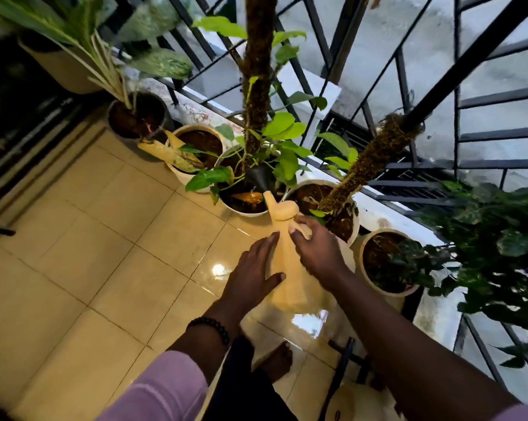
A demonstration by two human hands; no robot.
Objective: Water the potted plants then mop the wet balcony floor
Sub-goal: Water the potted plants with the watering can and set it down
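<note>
Over the middle pot [241, 208], a can [290, 268] tips spout-down so water falls on soil. Right hand [314, 247] grips its handle; left hand [253, 275], fingers straight, braces its side.

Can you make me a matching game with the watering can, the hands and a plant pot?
Things:
1. watering can
2. left hand
3. right hand
4. pot with the tall mossy pole

States:
A. curled round the can's handle
B. tipped forward, black spout over the soil
C. lying flat against the can's side, fingers straight
D. standing by the railing, under the spout, full of light green leaves

Pairs: 1-B, 2-C, 3-A, 4-D
</note>
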